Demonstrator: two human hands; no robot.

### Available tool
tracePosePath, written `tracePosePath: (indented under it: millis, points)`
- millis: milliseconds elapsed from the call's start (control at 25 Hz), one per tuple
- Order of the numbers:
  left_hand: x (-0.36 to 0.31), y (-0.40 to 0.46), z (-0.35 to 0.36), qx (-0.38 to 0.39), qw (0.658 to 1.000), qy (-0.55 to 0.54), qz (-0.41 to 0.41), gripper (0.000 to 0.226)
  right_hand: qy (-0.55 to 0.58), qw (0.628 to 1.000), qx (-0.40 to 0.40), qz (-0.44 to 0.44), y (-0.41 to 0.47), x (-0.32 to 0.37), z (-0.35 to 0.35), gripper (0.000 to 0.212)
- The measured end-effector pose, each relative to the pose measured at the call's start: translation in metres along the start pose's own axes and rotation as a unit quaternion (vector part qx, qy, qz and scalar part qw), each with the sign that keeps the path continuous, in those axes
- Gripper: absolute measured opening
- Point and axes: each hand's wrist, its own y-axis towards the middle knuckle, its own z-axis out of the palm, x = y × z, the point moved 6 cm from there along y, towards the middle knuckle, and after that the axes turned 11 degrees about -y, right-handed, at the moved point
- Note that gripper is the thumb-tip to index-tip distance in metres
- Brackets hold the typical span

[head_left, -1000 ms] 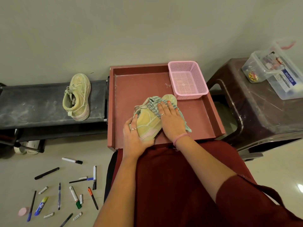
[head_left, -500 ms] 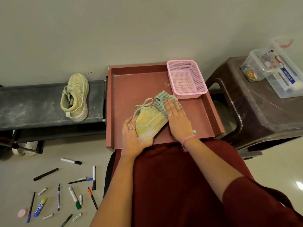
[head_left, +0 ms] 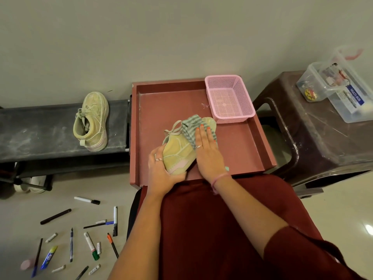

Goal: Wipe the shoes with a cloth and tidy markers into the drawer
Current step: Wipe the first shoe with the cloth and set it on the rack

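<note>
Red drawer [head_left: 260, 142] (shoe [head_left: 179, 152] central); right side bare

Green-striped cloth [head_left: 191, 126], beige shoe [head_left: 177, 152], pink basket [head_left: 230, 98], red drawer [head_left: 167, 106]

The right hand [head_left: 209, 152] apparently slid the cloth [head_left: 190, 129] toeward.

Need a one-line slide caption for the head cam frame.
Left hand grips a shoe in the red drawer while the right hand presses a striped cloth onto it.
</note>
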Motion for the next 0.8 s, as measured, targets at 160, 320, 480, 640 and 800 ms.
tracePosePath:
  millis: [160,320,480,640,800]
  points:
    - [-0.001,0.001,0.0,0.011,1.0,0.002,0.005,0.104,0.06,0.996,0.062,0.016,0.033,-0.024,-0.006,0.07]
    - [-0.001,0.004,0.0,0.03,0.999,0.025,0.037,0.102,0.113,0.99,0.066,0.06,-0.001,-0.012,-0.007,0.085]
    - [0.006,0.011,-0.005,0.05,0.996,0.057,0.049,0.109,0.075,0.995,0.055,-0.038,-0.035,0.025,-0.004,0.083]
    - [0.003,0.012,-0.005,0.059,0.993,0.08,0.069,0.104,0.03,0.999,0.038,0.002,-0.003,-0.02,-0.011,0.067]
    - [0.004,0.018,-0.011,0.073,0.989,0.1,0.085,0.101,0.092,0.993,0.062,0.051,0.004,-0.033,-0.005,0.082]
